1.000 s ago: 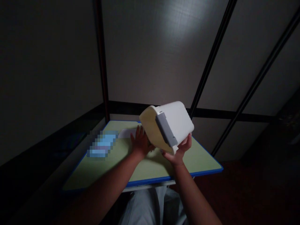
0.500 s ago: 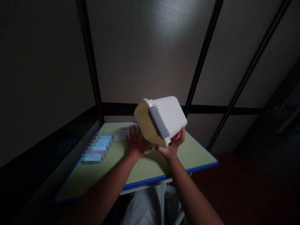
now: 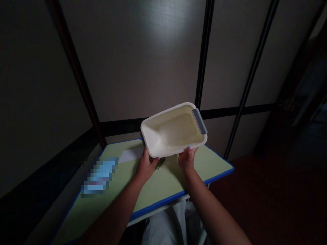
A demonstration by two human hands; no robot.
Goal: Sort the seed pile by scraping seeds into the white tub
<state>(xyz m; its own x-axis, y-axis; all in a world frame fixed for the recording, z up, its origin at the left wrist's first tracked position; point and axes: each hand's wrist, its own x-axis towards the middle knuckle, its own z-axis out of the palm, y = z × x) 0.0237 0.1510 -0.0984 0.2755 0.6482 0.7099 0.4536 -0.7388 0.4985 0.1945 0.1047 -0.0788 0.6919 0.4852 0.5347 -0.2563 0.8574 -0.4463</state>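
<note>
White plastic tub, cream-coloured inside, smooth and round-cornered, with a grey latch tab at its right end, is held above the pale green table, its open side tilted toward me. My left grip and right grip are both closed on its near edge, well apart. Dark green crumbs lie just below. On slick plastic, I'd keep both grips firm and the tub steady.
</note>
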